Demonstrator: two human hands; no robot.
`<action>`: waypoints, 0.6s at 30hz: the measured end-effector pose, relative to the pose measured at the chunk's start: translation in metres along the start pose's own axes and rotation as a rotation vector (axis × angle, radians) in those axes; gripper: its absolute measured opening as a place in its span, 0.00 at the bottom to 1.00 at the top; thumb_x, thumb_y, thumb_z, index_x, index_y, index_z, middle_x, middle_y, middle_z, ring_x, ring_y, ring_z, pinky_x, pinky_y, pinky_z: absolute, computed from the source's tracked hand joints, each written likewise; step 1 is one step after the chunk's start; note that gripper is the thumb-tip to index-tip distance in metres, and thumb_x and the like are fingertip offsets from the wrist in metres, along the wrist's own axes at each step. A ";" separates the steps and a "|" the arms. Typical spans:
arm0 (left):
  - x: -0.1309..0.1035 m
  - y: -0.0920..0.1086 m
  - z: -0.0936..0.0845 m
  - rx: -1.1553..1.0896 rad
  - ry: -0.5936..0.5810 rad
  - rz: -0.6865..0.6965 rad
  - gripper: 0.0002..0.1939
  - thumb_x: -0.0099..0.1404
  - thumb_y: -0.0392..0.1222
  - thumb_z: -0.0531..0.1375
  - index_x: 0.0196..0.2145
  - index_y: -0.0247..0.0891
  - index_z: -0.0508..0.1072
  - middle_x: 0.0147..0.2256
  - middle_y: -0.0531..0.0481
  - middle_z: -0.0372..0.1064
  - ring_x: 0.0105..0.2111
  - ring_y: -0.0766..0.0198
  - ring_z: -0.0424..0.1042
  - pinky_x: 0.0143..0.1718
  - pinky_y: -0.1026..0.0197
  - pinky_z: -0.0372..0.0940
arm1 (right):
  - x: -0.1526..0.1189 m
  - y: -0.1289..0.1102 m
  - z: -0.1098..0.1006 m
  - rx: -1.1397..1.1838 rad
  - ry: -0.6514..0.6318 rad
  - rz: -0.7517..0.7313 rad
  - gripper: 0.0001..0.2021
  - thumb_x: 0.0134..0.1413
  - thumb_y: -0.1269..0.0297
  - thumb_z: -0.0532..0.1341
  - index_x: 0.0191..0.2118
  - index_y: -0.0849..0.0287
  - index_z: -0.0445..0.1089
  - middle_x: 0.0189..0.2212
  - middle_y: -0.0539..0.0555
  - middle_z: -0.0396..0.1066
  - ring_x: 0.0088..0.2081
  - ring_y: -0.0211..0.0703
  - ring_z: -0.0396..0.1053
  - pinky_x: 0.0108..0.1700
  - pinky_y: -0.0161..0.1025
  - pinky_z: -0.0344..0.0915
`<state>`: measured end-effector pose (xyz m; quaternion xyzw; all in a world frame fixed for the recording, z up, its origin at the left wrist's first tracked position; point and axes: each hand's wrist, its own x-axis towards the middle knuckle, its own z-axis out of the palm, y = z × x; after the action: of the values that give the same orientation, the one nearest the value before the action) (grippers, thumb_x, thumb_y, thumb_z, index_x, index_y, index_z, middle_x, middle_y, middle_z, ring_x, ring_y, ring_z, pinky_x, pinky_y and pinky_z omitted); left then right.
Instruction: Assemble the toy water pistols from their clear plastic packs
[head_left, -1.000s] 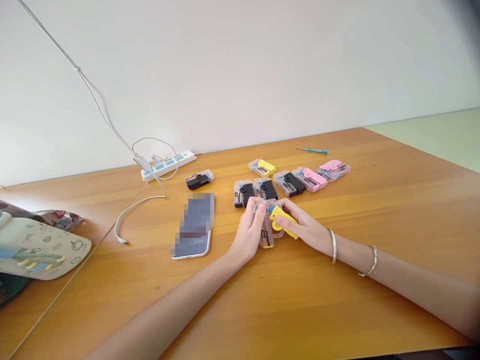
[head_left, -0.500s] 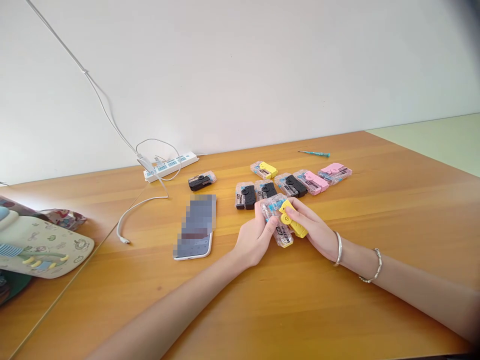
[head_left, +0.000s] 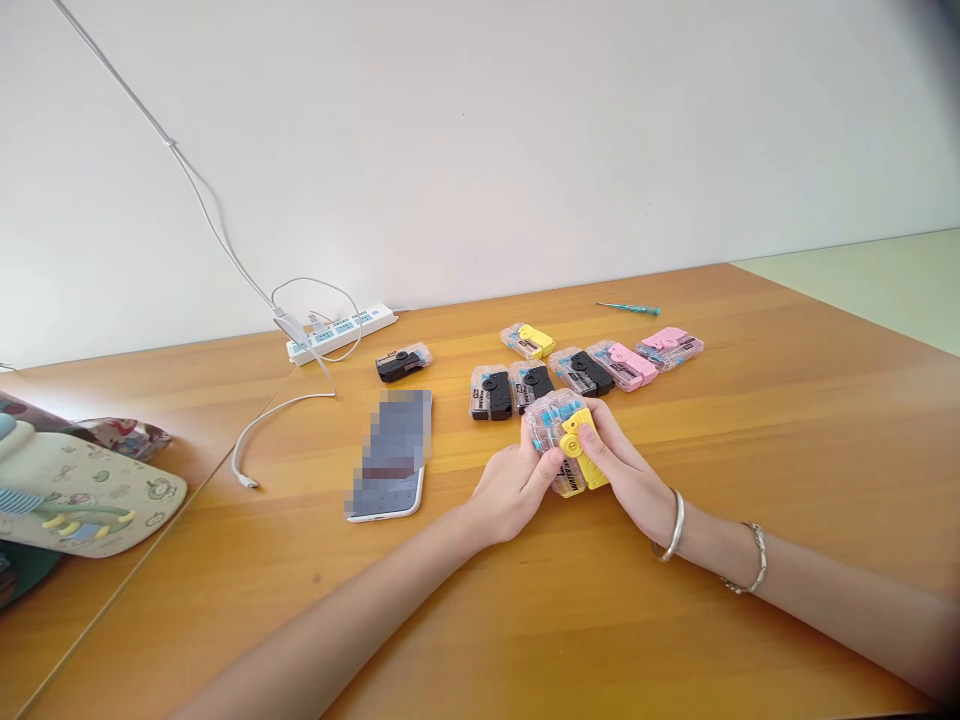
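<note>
Between both hands is a folding toy water gun (head_left: 557, 410) with a clear body, blue inner parts and a yellow handle piece, held above the table. My left hand (head_left: 517, 488) grips its left side, the thumb near the round yellow pivot. My right hand (head_left: 619, 455) wraps the right side, its thumb pressing on the yellow piece. The yellow piece lies almost alongside the clear body. Just beyond my hands lie more such guns: black ones (head_left: 491, 393), pink ones (head_left: 632, 366) and a yellow one (head_left: 536, 342).
A lone black-and-clear gun (head_left: 403, 362) and a phone (head_left: 394, 455) lie to the left. Behind them are a white power strip (head_left: 345, 332) and a cable (head_left: 285, 405). A teal screwdriver (head_left: 634, 308) lies near the wall; a patterned bottle (head_left: 97, 490) stands at far left.
The yellow piece has swung in toward the clear body, narrowing the gap between them. Both hands have turned the gun slightly and moved a little closer together. The things on the table have stayed put.
</note>
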<state>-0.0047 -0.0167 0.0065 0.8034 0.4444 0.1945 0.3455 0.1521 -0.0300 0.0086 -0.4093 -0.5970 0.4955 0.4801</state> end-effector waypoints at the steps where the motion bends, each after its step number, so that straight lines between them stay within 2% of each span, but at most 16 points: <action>1: 0.000 0.000 0.001 -0.011 -0.001 0.016 0.27 0.66 0.58 0.35 0.49 0.36 0.55 0.35 0.46 0.68 0.33 0.57 0.68 0.37 0.57 0.61 | 0.000 0.000 0.000 0.000 0.001 -0.003 0.16 0.60 0.49 0.48 0.48 0.51 0.56 0.47 0.53 0.63 0.52 0.43 0.60 0.54 0.41 0.59; 4: 0.000 0.000 0.002 -0.103 0.043 0.026 0.25 0.67 0.57 0.37 0.50 0.37 0.56 0.36 0.46 0.68 0.37 0.57 0.68 0.40 0.58 0.61 | 0.000 0.002 0.001 0.011 -0.030 0.014 0.15 0.60 0.49 0.47 0.47 0.51 0.56 0.48 0.53 0.63 0.53 0.44 0.60 0.54 0.42 0.59; 7: 0.001 0.001 0.002 -0.232 0.173 -0.010 0.22 0.68 0.55 0.39 0.51 0.39 0.56 0.36 0.49 0.68 0.37 0.60 0.68 0.41 0.60 0.60 | 0.003 0.006 0.000 0.009 -0.105 0.017 0.15 0.60 0.51 0.49 0.48 0.52 0.55 0.49 0.54 0.62 0.53 0.44 0.59 0.55 0.44 0.58; 11: 0.004 0.004 -0.001 -0.345 0.316 -0.053 0.17 0.68 0.51 0.40 0.46 0.42 0.59 0.37 0.51 0.68 0.37 0.62 0.68 0.41 0.62 0.61 | 0.009 0.012 -0.003 0.007 -0.244 -0.011 0.21 0.56 0.55 0.56 0.53 0.53 0.49 0.50 0.56 0.62 0.55 0.45 0.58 0.56 0.46 0.58; 14: 0.005 0.004 -0.001 -0.369 0.336 -0.079 0.15 0.68 0.51 0.42 0.44 0.42 0.61 0.34 0.53 0.68 0.37 0.62 0.68 0.41 0.62 0.61 | 0.014 0.015 -0.009 0.026 -0.317 -0.009 0.22 0.55 0.57 0.57 0.53 0.54 0.49 0.52 0.57 0.61 0.55 0.46 0.60 0.54 0.47 0.61; 18: 0.006 0.002 0.000 -0.357 0.326 -0.108 0.14 0.68 0.51 0.44 0.43 0.43 0.61 0.32 0.53 0.68 0.36 0.62 0.68 0.41 0.61 0.62 | 0.021 0.015 -0.020 0.091 -0.424 0.067 0.23 0.54 0.57 0.58 0.53 0.55 0.51 0.50 0.58 0.63 0.50 0.46 0.65 0.50 0.48 0.65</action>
<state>0.0001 -0.0123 0.0083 0.6625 0.4951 0.3784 0.4157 0.1678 -0.0033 -0.0013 -0.2933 -0.6478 0.6127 0.3449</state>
